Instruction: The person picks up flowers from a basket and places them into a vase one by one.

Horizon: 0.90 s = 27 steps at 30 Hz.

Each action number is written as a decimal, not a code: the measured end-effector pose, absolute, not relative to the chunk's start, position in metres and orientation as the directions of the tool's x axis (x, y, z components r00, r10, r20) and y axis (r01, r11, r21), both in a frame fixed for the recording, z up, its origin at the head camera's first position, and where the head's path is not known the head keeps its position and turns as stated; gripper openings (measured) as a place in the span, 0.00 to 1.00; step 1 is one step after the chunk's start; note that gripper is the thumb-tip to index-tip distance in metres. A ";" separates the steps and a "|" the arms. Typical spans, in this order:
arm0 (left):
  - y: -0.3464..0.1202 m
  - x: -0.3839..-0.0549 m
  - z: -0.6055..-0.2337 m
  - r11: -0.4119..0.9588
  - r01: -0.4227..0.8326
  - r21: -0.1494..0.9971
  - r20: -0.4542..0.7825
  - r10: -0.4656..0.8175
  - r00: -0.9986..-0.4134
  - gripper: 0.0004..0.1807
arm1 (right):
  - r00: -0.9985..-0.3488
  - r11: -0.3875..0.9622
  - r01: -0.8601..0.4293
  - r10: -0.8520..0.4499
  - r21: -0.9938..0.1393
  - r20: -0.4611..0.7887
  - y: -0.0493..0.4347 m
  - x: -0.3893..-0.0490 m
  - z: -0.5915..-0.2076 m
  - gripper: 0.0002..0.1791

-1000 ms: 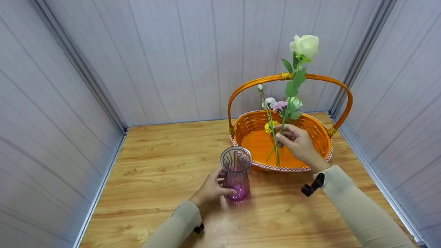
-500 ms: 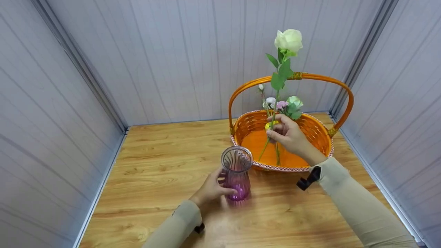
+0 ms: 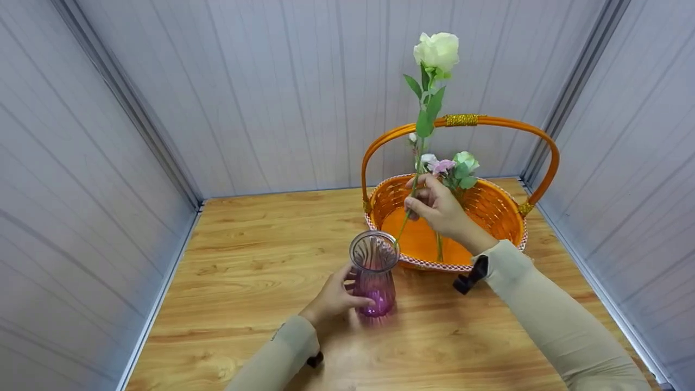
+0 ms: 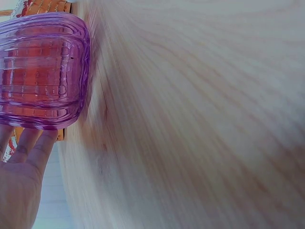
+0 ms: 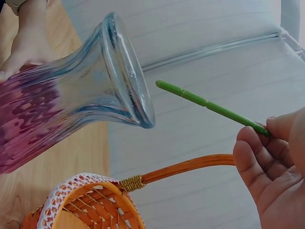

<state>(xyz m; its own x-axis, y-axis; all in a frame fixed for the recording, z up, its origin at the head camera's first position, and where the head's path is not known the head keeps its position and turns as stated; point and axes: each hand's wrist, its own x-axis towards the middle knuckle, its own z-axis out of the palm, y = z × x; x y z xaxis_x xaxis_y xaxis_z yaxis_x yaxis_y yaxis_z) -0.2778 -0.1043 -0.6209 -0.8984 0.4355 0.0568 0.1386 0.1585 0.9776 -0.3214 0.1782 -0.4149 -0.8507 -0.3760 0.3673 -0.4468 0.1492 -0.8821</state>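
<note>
My left hand (image 3: pixel 334 296) holds a ribbed glass vase (image 3: pixel 378 288), clear at the flared mouth and pink-purple toward the base, upright on the wooden table. In the left wrist view, fingers (image 4: pixel 38 152) lie against the side of the vase (image 4: pixel 43 71). Between thumb and fingertips, my right hand (image 3: pixel 442 214) pinches the green stem of a white rose (image 3: pixel 436 51), its bloom raised above the basket handle. The cut end of that stem (image 5: pixel 205 102) points at the vase mouth in the right wrist view, just outside the rim.
Behind and right of the vase stands an orange woven basket (image 3: pixel 434 266) with a tall arched handle (image 3: pixel 505 121). Inside lean a pink flower (image 3: pixel 443 166), a white flower (image 3: pixel 427 161) and a pale green-white rose (image 3: pixel 466 160). Pale panel walls (image 3: pixel 260 98) enclose the table.
My right hand has carried the white rose left and slightly up, bringing its stem end from over the basket to the vase mouth. The left hand and vase have stayed put.
</note>
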 end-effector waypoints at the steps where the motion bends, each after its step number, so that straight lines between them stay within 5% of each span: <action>1: -0.104 -0.278 -0.621 0.160 0.139 0.977 0.057 0.434 -0.899 0.51 | -0.851 0.154 -0.442 -0.383 -0.884 0.359 0.176 -0.321 -0.416 0.10; 27: -0.104 -0.277 -0.618 0.158 0.153 0.975 0.070 0.435 -0.898 0.49 | -0.781 0.248 -0.536 -0.507 -0.807 0.363 0.144 -0.320 -0.432 0.09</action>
<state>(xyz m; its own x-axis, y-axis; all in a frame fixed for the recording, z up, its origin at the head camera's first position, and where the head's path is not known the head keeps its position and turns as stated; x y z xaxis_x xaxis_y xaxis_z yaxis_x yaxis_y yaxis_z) -0.2772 -0.1039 -0.6177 -0.8976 0.4352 0.0700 0.1529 0.1583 0.9755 -0.3199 0.1438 -0.4320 -0.7814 -0.5074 0.3632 -0.5361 0.2479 -0.8070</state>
